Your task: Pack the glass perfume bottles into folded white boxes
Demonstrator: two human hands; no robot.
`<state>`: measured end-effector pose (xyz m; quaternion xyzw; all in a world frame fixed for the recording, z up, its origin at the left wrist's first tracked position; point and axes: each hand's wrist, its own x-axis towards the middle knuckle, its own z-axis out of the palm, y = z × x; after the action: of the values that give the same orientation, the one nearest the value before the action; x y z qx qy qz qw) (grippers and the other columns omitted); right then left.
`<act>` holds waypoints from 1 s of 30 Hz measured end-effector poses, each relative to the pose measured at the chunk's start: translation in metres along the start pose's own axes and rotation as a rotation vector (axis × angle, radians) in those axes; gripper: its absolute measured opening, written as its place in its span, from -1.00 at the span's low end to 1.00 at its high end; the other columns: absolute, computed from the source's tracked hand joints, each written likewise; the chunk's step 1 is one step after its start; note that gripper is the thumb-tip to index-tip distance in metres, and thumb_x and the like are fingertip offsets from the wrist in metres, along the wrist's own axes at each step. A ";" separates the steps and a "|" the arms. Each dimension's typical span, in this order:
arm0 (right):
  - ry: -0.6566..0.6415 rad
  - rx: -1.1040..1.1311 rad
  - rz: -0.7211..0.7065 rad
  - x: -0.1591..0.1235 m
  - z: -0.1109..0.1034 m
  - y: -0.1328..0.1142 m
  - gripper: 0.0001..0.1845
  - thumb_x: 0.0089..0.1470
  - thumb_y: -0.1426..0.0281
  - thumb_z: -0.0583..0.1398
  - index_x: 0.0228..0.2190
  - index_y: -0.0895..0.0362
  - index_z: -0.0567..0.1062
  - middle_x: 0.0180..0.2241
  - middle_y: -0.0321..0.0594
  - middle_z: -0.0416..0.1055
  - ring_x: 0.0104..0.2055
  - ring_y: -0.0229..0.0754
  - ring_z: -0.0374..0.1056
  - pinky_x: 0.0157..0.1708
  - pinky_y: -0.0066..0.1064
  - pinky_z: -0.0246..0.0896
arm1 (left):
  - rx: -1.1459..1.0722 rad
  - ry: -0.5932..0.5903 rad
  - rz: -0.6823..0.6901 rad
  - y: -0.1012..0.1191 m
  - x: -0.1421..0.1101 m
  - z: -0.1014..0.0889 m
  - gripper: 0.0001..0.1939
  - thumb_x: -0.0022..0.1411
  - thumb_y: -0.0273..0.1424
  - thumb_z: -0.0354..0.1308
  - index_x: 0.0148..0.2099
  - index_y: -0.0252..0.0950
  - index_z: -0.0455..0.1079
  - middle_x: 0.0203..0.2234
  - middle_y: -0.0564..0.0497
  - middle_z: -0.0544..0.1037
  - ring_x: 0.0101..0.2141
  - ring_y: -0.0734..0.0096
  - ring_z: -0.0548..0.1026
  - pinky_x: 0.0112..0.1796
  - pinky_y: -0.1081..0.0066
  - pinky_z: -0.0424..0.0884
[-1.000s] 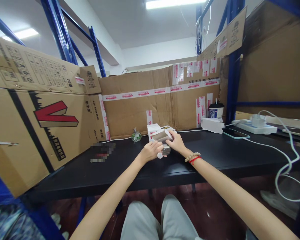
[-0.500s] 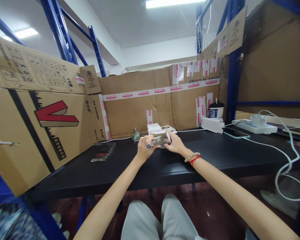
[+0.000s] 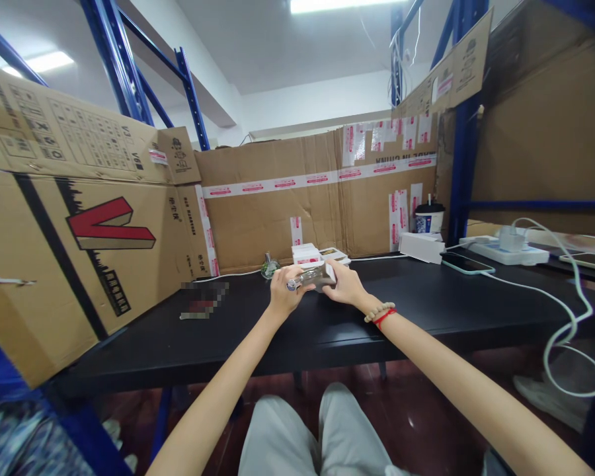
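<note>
In the head view, my left hand [image 3: 283, 292] is closed around a clear glass perfume bottle [image 3: 303, 278], its shiny cap pointing left toward me. My right hand [image 3: 348, 283] grips a small silvery-grey box [image 3: 321, 276] at its right side. The bottle lies lengthwise against or partly inside this box; which of the two I cannot tell. Both are held above the black table [image 3: 258, 340]. Just behind my left hand stands a second perfume bottle [image 3: 269, 267] with greenish contents. White boxes [image 3: 306, 254] lie behind the held things, partly covered by my hands.
Cardboard panels [image 3: 268, 225] wall the table at the back, left and right. At the right are a white box [image 3: 421, 247], a cup with a dark lid [image 3: 429, 218], a phone [image 3: 467, 263] and a power strip [image 3: 500, 250] with a looping white cable. A blurred-out item [image 3: 203, 301] lies left.
The bottle and box have shifted slightly left, and the box has turned a little, showing more of its grey side. Both hands keep their hold.
</note>
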<state>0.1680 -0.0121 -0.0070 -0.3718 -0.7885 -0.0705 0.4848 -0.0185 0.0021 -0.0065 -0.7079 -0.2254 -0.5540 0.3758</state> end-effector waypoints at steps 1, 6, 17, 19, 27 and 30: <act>0.000 -0.014 -0.004 0.000 0.001 -0.001 -0.61 -0.27 0.43 0.10 -0.26 0.09 0.31 -0.30 -0.18 0.40 -0.29 -0.11 0.31 -0.35 -0.39 0.17 | -0.001 -0.001 0.000 -0.001 0.000 0.000 -0.50 0.19 0.05 -0.21 -0.21 -0.27 0.25 -0.37 -0.08 0.52 -0.32 0.35 0.47 -0.28 0.34 0.26; -0.009 0.009 -0.026 -0.001 0.002 -0.003 -0.53 -0.26 0.43 0.11 -0.18 0.12 0.29 -0.28 -0.15 0.40 -0.28 -0.10 0.32 -0.32 -0.38 0.19 | 0.020 -0.031 0.022 -0.004 0.000 0.000 -0.51 0.18 0.06 -0.19 -0.24 -0.26 0.25 -0.41 -0.05 0.51 -0.35 0.37 0.48 -0.30 0.35 0.28; 0.006 0.098 -0.120 -0.001 0.003 -0.009 -0.62 -0.24 0.43 0.10 -0.24 0.14 0.33 -0.34 -0.17 0.39 -0.36 -0.16 0.30 -0.35 -0.42 0.18 | 0.023 -0.051 0.083 0.003 -0.001 0.002 -0.50 0.15 -0.05 0.00 -0.02 -0.33 0.18 -0.28 -0.14 0.51 -0.28 0.29 0.47 -0.26 0.33 0.31; 0.011 0.108 -0.091 -0.001 0.004 -0.009 -0.60 -0.23 0.42 0.12 -0.22 0.14 0.33 -0.37 -0.20 0.38 -0.41 -0.20 0.29 -0.38 -0.42 0.17 | 0.036 -0.048 0.060 0.002 -0.001 0.002 -0.45 0.17 -0.05 -0.02 0.05 -0.35 0.13 -0.24 -0.17 0.50 -0.25 0.27 0.46 -0.23 0.33 0.30; -0.029 0.183 -0.109 0.001 0.008 -0.011 -0.59 -0.14 0.38 0.16 -0.17 0.17 0.33 -0.39 -0.22 0.38 -0.46 -0.27 0.25 -0.42 -0.45 0.18 | 0.038 -0.200 -0.005 0.003 0.004 -0.003 -0.47 0.31 -0.14 -0.31 0.12 -0.38 0.13 -0.17 -0.18 0.47 -0.19 0.30 0.42 -0.18 0.35 0.21; -0.029 0.230 -0.093 0.002 0.010 -0.011 -0.57 -0.13 0.37 0.17 -0.14 0.16 0.32 -0.32 -0.19 0.39 -0.38 -0.24 0.29 -0.37 -0.43 0.21 | 0.020 -0.181 0.001 0.003 0.006 -0.004 -0.53 0.32 -0.18 -0.25 0.12 -0.35 0.14 -0.17 -0.14 0.48 -0.21 0.34 0.41 -0.18 0.36 0.19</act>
<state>0.1536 -0.0142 -0.0079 -0.2777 -0.8148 0.0034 0.5090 -0.0169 -0.0038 -0.0017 -0.7514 -0.2636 -0.4853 0.3611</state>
